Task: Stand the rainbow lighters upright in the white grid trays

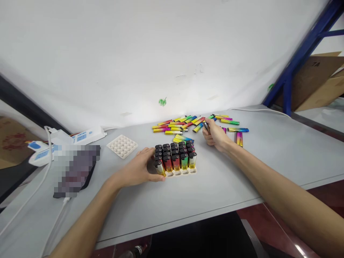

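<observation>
In the head view, a grey table point(242, 168) stood against a white wall point(134, 53), with a blue frame point(301, 57) and brown boxes point(317, 82) past the right hand point(215, 136). That hand was curled shut around one lighter point(206, 126), whose long side tipped up and away toward the wall, right by the pile of lighters point(177, 125). The left hand point(137, 168) lay open, holding nothing, touching the side of the tray point(185, 172) where lighters stood straight up.
</observation>
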The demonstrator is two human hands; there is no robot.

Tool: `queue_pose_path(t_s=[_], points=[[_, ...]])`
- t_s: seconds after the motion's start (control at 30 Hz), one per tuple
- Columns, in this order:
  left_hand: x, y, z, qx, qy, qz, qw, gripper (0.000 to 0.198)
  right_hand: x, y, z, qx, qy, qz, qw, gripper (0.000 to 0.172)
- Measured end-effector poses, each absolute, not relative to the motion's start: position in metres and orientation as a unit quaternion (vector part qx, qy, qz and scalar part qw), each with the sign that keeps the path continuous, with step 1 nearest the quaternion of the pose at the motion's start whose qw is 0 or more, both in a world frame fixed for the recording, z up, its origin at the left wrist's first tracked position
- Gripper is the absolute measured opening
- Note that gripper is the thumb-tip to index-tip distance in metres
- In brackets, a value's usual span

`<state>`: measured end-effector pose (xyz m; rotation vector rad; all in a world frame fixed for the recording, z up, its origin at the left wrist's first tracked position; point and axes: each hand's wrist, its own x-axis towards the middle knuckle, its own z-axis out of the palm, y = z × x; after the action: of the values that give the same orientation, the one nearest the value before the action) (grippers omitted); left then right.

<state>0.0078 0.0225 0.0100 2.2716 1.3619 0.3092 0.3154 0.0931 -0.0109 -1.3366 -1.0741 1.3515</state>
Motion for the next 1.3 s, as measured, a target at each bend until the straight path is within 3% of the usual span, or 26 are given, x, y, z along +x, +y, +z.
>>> queue_pose_path(t_s=[0.2, 0.53, 0.77, 1.03, 1.2, 1.3], points=[[0.007, 0.023, 0.009, 0.834, 0.496, 0.116, 0.214, 0.051, 0.315, 0.092, -0.011, -0.532, -0.432, 0.56, 0.466, 0.047], [0.009, 0.021, 0.013, 0.833, 0.496, 0.112, 0.22, 0.05, 0.313, 0.09, -0.012, -0.538, -0.428, 0.562, 0.461, 0.054], [0.008, 0.022, 0.011, 0.831, 0.497, 0.109, 0.225, 0.051, 0.311, 0.089, -0.01, -0.548, -0.418, 0.564, 0.454, 0.047], [0.008, 0.023, 0.009, 0.831, 0.497, 0.119, 0.221, 0.055, 0.309, 0.087, -0.013, -0.567, -0.417, 0.548, 0.453, 0.049], [0.007, 0.023, 0.007, 0.834, 0.491, 0.122, 0.218, 0.056, 0.31, 0.076, -0.01, -0.565, -0.484, 0.479, 0.466, 0.038], [0.008, 0.022, 0.007, 0.835, 0.491, 0.119, 0.218, 0.055, 0.317, 0.06, 0.003, -0.564, -0.568, 0.391, 0.454, 0.039]])
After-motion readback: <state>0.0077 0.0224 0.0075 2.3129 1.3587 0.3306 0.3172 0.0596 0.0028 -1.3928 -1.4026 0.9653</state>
